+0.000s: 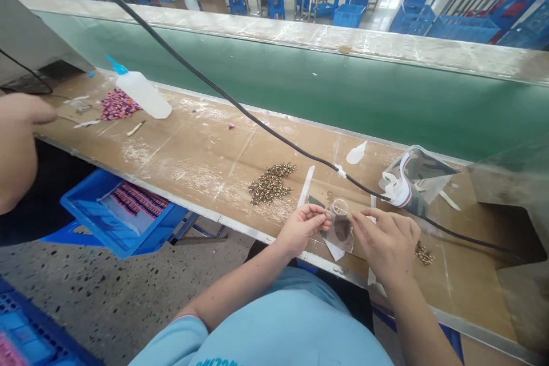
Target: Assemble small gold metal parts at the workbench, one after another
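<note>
My left hand (305,227) is held over the front of the bench, thumb and fingers pinched together on something too small to make out. Facing it, my right hand (388,243) grips a thin pale stick (352,215) whose tip points toward the left hand. Between the two hands stands a small clear round cup (340,206), beside a piece of clear plastic (342,230). To the left of my hands lies a pile of small gold-and-dark ring-like pieces (271,184). A smaller heap of similar pieces (424,254) is near my right wrist.
A black cable (240,107) hangs diagonally across the bench (201,148). At right lies a plastic bag with white strips (409,177). Leftward are a white squeeze bottle (144,95), pink-purple pieces (118,105), a blue bin (122,211) and another person's arm (19,137). Behind runs a green belt (291,88).
</note>
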Available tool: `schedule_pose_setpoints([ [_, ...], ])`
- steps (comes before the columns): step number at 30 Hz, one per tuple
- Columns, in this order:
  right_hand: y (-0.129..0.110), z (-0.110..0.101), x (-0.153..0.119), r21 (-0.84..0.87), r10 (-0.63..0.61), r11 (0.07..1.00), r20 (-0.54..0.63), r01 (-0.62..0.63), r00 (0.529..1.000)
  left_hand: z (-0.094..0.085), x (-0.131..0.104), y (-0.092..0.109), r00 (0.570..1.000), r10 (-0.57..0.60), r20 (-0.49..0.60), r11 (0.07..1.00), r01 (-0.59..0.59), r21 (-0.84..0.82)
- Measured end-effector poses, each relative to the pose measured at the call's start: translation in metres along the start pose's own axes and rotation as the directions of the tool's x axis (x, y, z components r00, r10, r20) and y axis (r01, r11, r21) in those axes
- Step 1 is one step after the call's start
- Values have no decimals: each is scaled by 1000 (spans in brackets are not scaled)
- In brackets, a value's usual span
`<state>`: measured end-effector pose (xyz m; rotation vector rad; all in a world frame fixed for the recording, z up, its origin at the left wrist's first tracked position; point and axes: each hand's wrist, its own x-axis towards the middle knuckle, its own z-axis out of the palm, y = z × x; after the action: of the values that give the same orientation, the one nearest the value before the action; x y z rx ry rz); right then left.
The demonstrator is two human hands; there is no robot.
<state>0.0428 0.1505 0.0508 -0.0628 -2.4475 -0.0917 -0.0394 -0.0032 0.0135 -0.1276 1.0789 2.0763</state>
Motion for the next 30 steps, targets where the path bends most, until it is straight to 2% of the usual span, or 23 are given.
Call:
schedule_pose_setpoints([
  [3, 0, 6, 6, -41, -46, 998, 48, 48, 998, -4, 2, -4, 999, 22, 42, 999, -23, 32],
  [8, 2, 10, 10, -23, -106, 994, 63, 107, 992, -8, 4, -8, 996, 37, 81, 996, -44, 82],
  [15, -1, 9, 13, 50, -97, 994, 93, 93, 991, -9, 4, -8, 994, 27, 101, 996, -36, 84],
  [19, 2, 11, 14, 34, -92, 995, 60, 90, 994, -9, 4, -7, 994, 17, 111, 998, -24, 64],
  [23, 5, 13, 13, 50, -111, 993, 86, 108, 990, -10, 4, -8, 992, 1, 125, 998, -9, 62],
  [26, 5, 14, 12, 80, -99, 993, 111, 90, 989, -12, 4, -9, 990, -3, 140, 999, -4, 51],
  [30, 8, 12, 8, 165, -12, 986, 96, -4, 995, -13, 3, -9, 989, -6, 149, 999, -1, 42],
])
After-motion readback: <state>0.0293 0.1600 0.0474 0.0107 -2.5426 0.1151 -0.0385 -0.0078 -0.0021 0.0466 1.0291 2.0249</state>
